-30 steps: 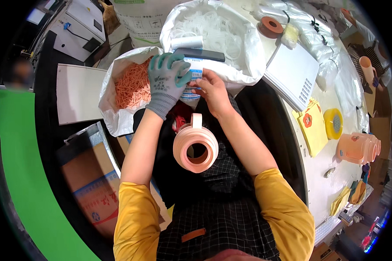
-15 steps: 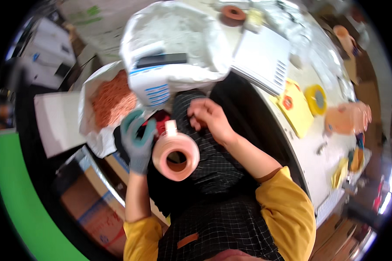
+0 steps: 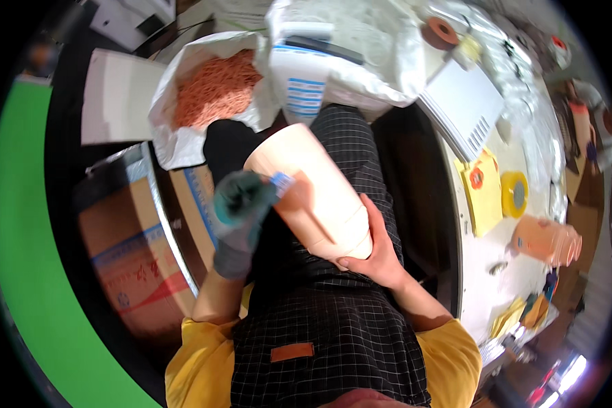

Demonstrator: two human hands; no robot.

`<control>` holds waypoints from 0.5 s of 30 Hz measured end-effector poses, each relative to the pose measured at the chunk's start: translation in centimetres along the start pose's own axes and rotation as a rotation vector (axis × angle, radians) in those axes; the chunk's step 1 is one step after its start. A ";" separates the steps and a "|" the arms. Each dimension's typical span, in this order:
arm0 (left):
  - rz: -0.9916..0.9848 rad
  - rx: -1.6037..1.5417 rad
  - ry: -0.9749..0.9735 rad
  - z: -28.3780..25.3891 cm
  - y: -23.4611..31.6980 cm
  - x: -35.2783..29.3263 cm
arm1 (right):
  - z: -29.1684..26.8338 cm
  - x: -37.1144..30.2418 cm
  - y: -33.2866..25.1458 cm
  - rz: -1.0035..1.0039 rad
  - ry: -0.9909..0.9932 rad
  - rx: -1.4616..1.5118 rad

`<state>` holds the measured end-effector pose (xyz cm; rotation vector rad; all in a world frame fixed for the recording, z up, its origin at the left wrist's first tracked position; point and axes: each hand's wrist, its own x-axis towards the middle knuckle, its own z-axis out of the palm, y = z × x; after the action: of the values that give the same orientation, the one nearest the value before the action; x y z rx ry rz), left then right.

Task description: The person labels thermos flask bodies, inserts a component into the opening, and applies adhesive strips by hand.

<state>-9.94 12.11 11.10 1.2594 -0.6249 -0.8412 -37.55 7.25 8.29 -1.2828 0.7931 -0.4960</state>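
White table [image 3: 472, 285] lines right side of cluttered workroom, bearing yellow packet [image 3: 484, 211], yellow tape roll [image 3: 515, 194] and second peach bottle [image 3: 540, 239]; on far side, open white sack [image 3: 177, 151] of orange strips [image 3: 214, 88]. At center, peach bottle [image 3: 313, 190] slants over dark checked apron [image 3: 299, 299]. Bare right hand [image 3: 381, 258] grasps its near end. Gloved left hand [image 3: 240, 211], blurred, meets small blue-and-white label [image 3: 281, 182] at bottle's left side; whether fingers pinch label, cannot tell.
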 end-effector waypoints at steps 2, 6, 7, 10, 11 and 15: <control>-0.093 -0.020 -0.046 -3.7 0.9 1.3 | 0.5 0.4 0.2 -0.074 0.011 -0.394; -0.234 0.137 -0.033 -4.8 1.4 2.0 | 1.2 0.8 0.3 -0.142 -0.002 -0.518; -0.250 0.102 -0.017 -5.0 1.0 1.7 | 1.2 0.8 0.9 -0.135 -0.002 -0.487; -0.291 0.028 0.007 -5.3 0.0 1.3 | 1.1 0.8 1.3 -0.162 -0.013 -0.502; -0.303 0.022 0.007 -5.4 -0.1 1.3 | 1.1 0.7 1.2 -0.176 -0.016 -0.524; -0.295 0.077 0.017 -5.1 0.0 1.2 | 1.1 0.9 0.4 -0.275 -0.005 -0.639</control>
<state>-5.21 14.00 9.94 1.4495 -0.4666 -1.0560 -36.19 7.44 7.75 -2.0023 0.8050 -0.4720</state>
